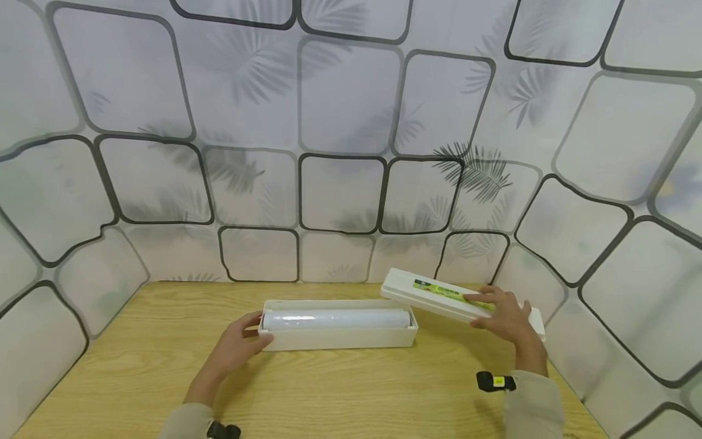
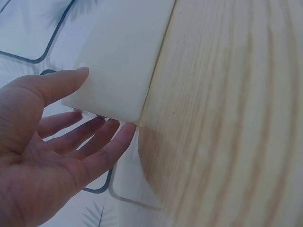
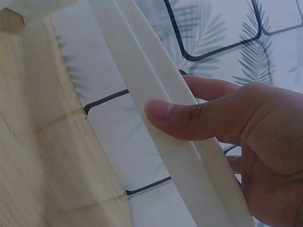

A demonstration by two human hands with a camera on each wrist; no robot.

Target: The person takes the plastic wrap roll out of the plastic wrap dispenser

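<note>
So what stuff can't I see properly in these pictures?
- Words on the lid's label: too small in the head view; the right hand covers part.
- The roll's lower part: behind the box's front wall, head view.
- The box's floor: under the roll, head view.
- Some right-hand fingers: partly behind the lid, right wrist view.
- The sleeves: cut off by the head view's bottom edge.

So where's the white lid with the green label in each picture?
Head: the white lid is right of centre, in the right hand.
Left wrist: not there; that white thing is the box.
Right wrist: slanting from the top edge to the bottom, through the middle.
Shared landmark: the wooden tabletop, in all three.
</note>
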